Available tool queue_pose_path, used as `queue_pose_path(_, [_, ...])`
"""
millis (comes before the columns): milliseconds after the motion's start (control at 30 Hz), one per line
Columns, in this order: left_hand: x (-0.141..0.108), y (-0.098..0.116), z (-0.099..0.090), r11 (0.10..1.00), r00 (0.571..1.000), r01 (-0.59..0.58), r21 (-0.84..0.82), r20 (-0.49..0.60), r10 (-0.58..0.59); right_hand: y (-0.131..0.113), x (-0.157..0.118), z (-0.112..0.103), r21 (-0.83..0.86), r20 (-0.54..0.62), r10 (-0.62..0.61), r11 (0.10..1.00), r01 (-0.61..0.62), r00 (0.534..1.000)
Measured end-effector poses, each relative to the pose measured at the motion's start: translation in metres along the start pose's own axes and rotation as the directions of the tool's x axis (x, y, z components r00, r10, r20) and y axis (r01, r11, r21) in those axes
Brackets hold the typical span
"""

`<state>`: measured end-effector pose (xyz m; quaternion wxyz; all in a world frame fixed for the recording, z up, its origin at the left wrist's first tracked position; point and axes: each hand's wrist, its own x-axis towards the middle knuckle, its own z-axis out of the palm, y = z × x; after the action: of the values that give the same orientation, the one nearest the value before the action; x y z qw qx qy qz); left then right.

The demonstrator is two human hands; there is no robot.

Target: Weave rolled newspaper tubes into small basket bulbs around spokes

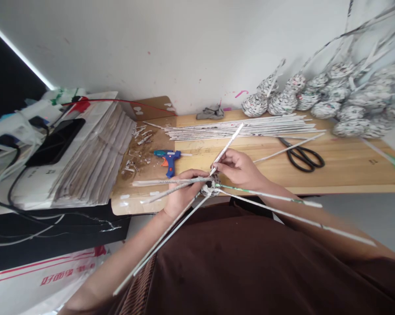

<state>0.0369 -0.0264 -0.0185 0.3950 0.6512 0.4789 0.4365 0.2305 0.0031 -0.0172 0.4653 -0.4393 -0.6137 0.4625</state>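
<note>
We've got a woven paper piece in our L hand & pinch one paper strip w/ our R hand, blue glue gun nearby on tbl.

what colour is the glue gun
The glue gun is mostly blue, best seen in the head view.

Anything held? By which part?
Left hand: woven paper piece, by its left side. Right hand: paper stick, near its end at the piece.
</note>
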Motion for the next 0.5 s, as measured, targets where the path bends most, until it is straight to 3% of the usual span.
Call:
queue_pose_path(133, [-0.001,-0.002,-0.002,1.0,1.0,-0.021,-0.022,0.019,0.022,-0.004,0.006,-0.001,-0.053,0.021,-0.033,0.998,0.034,0.999])
queue_pose_path(300, [0.0,-0.01,0.001,0.993,0.998,-0.066,-0.101,-0.015,0.065,-0.008,0.011,-0.004,-0.115,0.096,0.039,0.993,-0.027,0.995])
queue_pose_path(500, [0.001,-0.008,-0.001,0.993,0.993,-0.114,-0.008,0.007,0.114,-0.013,0.012,-0.002,-0.139,0.136,0.065,0.989,-0.046,0.989])
